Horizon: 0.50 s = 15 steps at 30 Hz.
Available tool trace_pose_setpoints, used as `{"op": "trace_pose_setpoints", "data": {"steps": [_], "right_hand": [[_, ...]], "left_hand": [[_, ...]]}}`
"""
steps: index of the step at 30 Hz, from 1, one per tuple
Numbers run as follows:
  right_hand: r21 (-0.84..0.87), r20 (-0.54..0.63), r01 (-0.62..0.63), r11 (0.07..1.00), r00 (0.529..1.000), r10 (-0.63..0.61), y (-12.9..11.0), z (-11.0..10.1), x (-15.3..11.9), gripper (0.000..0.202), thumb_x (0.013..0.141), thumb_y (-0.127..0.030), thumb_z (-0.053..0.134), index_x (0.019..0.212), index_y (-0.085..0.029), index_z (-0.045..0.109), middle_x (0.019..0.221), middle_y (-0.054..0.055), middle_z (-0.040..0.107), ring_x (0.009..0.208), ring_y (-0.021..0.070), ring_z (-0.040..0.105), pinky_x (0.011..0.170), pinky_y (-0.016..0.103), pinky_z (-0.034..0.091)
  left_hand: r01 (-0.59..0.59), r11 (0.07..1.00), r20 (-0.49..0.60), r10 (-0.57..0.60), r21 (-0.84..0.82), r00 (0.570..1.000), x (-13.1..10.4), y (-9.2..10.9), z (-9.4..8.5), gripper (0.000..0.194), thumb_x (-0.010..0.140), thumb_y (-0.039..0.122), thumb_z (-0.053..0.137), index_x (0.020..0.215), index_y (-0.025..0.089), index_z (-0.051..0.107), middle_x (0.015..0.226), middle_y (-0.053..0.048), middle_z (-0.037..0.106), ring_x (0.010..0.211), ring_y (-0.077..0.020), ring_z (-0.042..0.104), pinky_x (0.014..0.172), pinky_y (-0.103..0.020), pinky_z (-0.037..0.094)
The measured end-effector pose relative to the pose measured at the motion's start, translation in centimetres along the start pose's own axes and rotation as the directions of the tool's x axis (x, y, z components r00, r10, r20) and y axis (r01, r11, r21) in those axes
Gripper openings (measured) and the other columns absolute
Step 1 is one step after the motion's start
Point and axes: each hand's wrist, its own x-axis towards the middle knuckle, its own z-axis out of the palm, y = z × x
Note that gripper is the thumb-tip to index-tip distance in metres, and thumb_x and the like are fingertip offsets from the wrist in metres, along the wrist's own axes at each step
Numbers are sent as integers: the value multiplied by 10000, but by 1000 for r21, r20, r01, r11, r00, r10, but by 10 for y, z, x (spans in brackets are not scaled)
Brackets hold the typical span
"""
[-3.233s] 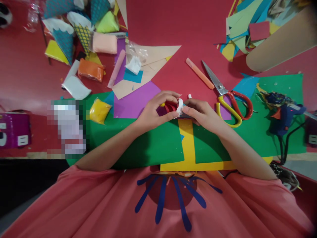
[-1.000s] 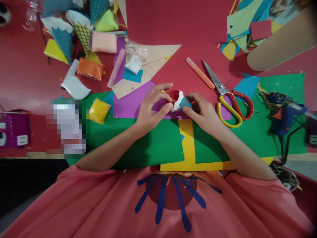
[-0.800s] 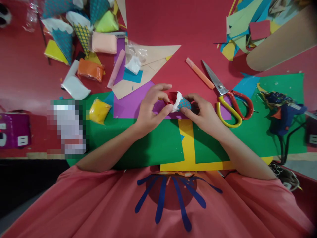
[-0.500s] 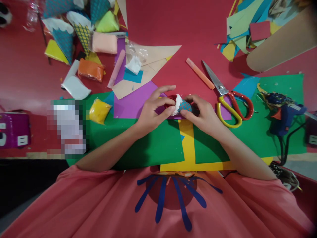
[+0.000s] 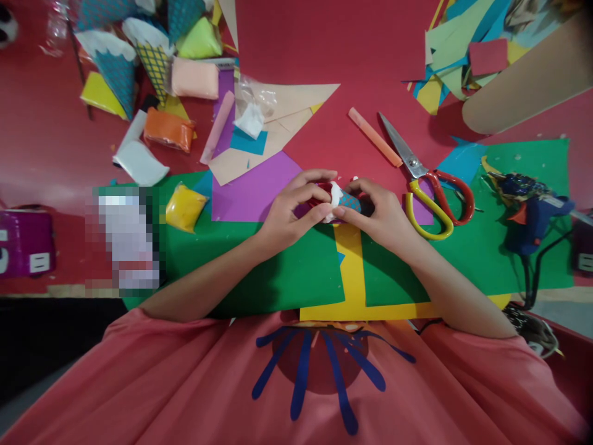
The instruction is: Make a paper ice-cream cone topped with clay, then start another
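Between my hands is a small blue paper cone with a crossed line pattern and white clay around its wide end, which faces left. My right hand is closed around the cone's body, hiding its tip. My left hand pinches the white clay edge with thumb and fingers. Under the hands lie purple paper and green sheets. To the right lie scissors with one red and one yellow handle, beside an orange marker.
Finished-looking cones and clay packets, one orange and one yellow, lie at left. A blue glue gun stands at right. Paper scraps and a cardboard tube are at the far right.
The left hand has shifted slightly right and down along the clay edge, its upper fingers curling closer to the cone. The right hand keeps its hold.
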Motion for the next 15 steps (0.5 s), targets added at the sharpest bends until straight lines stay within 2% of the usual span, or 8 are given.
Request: {"op": "trace_pose_setpoints", "data": {"steps": [8, 15], "right_hand": [[0, -16, 29, 1000, 999, -29, 2, 1, 1, 381, 823, -554, 660, 884, -183, 597, 902, 49, 681, 822, 183, 610, 713, 306, 423], [9, -6, 21, 1000, 1000, -21, 2, 0, 1, 347, 819, -514, 679, 905, -186, 607, 927, 55, 689, 832, 190, 618, 729, 315, 435]], "left_hand": [[35, 999, -5, -35, 23, 999, 1, 1, 0, 271, 930, 454, 594, 816, 216, 657, 1211, -79, 683, 1162, -209, 642, 973, -397, 537], [14, 1000, -30, -14, 9, 999, 0, -1, 1, 256, 925, 439, 606, 817, 212, 658, 1211, -91, 684, 1142, -206, 655, 955, -389, 546]]}}
